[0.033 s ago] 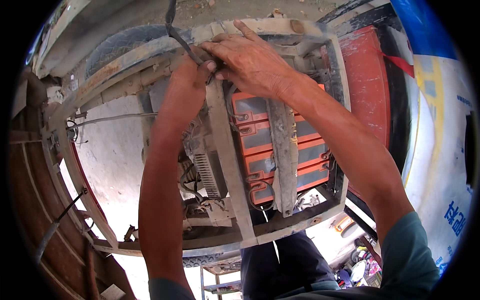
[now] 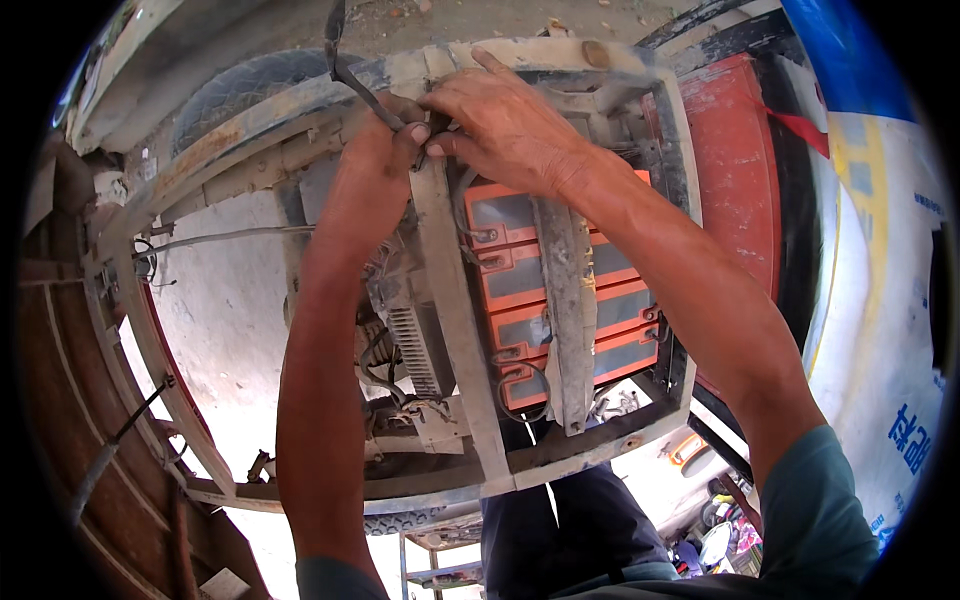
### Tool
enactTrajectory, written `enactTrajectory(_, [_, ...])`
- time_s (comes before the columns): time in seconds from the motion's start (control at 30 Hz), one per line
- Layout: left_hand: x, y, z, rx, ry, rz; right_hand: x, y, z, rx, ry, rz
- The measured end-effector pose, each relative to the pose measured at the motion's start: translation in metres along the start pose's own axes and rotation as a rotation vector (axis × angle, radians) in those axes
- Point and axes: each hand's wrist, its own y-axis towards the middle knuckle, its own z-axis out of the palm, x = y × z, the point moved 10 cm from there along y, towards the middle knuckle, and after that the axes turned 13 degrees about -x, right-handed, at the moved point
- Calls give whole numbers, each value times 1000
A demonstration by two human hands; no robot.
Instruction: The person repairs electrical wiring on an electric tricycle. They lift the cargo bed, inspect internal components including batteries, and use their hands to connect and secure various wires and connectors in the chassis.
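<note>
My left hand (image 2: pixel 382 155) is closed round a dark cable (image 2: pixel 350 78), its thumb pressed on the cable's lower part. The cable runs up from the fist and bends near the top edge. Close beside it, my right hand (image 2: pixel 510 130) pinches something small and dark by the left thumb; its fingers hide most of it. One right finger sticks out away from the pinch. Both hands work over the far end of a metal crossbar (image 2: pixel 455 300) in a dusty frame (image 2: pixel 230 135). Orange-and-grey batteries (image 2: pixel 515 270) sit below my right forearm.
A flat metal bar (image 2: pixel 567 320) lies across the batteries. Left of the crossbar is a finned metal unit (image 2: pixel 410 345) with loose wires. A tire (image 2: pixel 245 100) lies beyond the frame. To the right are a red panel (image 2: pixel 733 170) and a white-and-blue sack (image 2: pixel 885 260).
My right fingers have drawn back slightly from over my left hand, and the dark piece between the hands shows more. The cable's upper part has shifted a little left.
</note>
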Motion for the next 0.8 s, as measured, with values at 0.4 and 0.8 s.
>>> enactTrajectory(0.4, [-1,-5,-5,-288,92,85,-25,-21,19,1,270,552])
enactTrajectory(0.8, [-33,-43,15,-282,482,547,-2,-38,3,-157,150,224])
